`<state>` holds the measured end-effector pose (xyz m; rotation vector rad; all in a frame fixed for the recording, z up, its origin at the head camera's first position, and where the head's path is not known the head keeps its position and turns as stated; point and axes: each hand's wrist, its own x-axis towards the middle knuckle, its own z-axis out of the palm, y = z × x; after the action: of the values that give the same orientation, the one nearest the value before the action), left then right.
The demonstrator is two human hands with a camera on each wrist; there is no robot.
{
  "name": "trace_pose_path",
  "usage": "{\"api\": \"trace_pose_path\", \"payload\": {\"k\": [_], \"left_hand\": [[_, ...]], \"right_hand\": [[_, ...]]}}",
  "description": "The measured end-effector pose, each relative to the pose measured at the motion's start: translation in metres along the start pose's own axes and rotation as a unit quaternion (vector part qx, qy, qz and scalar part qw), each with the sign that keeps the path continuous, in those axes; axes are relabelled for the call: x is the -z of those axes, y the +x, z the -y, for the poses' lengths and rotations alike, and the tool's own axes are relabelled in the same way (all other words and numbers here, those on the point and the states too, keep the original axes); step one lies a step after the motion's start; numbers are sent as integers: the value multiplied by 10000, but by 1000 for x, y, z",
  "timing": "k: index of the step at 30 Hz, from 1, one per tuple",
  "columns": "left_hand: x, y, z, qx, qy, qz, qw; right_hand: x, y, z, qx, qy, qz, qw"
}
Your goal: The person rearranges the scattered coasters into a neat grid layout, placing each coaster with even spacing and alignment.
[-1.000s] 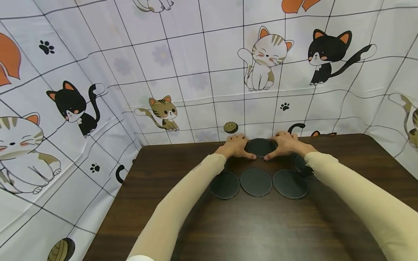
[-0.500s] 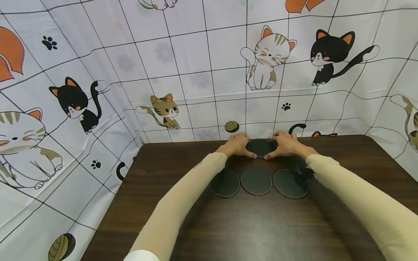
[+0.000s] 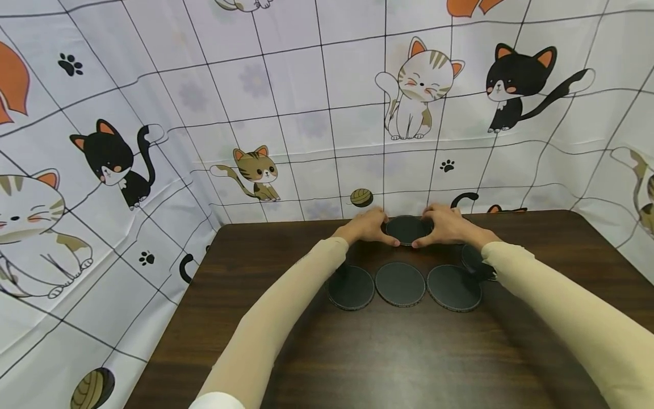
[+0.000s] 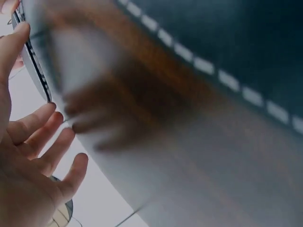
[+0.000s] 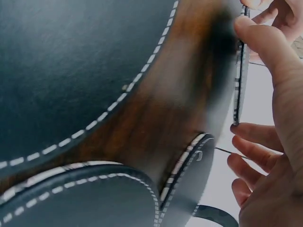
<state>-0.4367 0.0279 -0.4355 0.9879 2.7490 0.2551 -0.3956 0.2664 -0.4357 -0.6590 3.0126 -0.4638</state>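
Holds the gripped disc [image 3: 406, 228], dark and round, with the left hand [image 3: 365, 224] at its left rim and the right hand [image 3: 445, 224] at its right rim. Spans that rim on each side with the thumb on the near part and the forefinger on the far part, pinching the gripped disc between these 2 digits. In both wrist views, bends the other fingers loosely, spread apart beside the gripped disc. Cannot tell of any contact between the gripped disc and the dark wood-grain table [image 3: 398, 363] below.

Lying nearer the wearer than the gripped disc, close side by side in a row of 3: the left disc [image 3: 351, 287], the middle disc [image 3: 400, 284] and the right disc [image 3: 454, 288]. Lying to the right of the gripped disc: a covered disc [image 3: 472, 257], partly under the right sleeve [image 3: 562, 324], and an edge disc [image 5: 187, 177] with white stitching, close to the far table edge. Hanging behind the gripped disc: a white cloth [image 3: 306, 102] with black lines and printed cats.
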Motion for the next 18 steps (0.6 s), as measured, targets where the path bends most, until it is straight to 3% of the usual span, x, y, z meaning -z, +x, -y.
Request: {"api": "trace_pose_path", "payload": {"k": [6, 13, 18], "left_hand": [[17, -16, 8, -225, -671, -97, 9974], [43, -51, 5, -423, -433, -818, 9948], [50, -83, -1, -528, -291, -1226, 9906]], "right_hand": [[15, -6, 13, 125, 229, -322, 9991], [33, -15, 39, 458, 120, -914, 9947], [43, -33, 65, 719, 47, -1226, 9898]]}}
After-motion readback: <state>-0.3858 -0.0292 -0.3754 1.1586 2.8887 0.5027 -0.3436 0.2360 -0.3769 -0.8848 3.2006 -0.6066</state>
